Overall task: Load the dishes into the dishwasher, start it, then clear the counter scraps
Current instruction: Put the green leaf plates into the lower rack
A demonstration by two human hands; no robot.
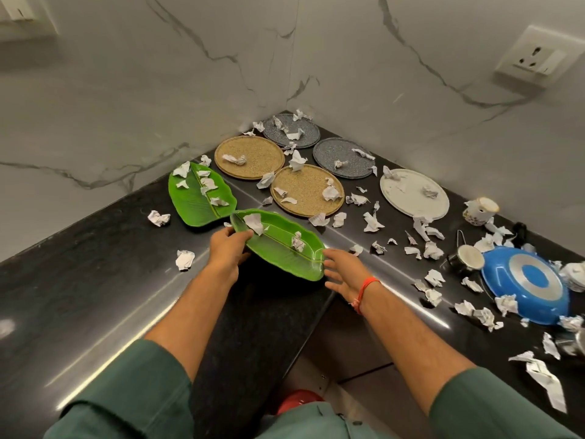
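Hands grip a glossy leaf-shaped green plate [281, 245], left [228, 248] clamped, right [343, 272] spread at its edge.

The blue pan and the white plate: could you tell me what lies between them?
Head view: crumpled paper scraps and a steel cup lie between the blue pan and white plate.

Both arms stretched forward, green sleeves pushed up past the elbows. Left hand [228, 248] gripping, thumb on top, fingers curled under. Right hand [343, 271] open, fingers spread (red thread at the wrist).
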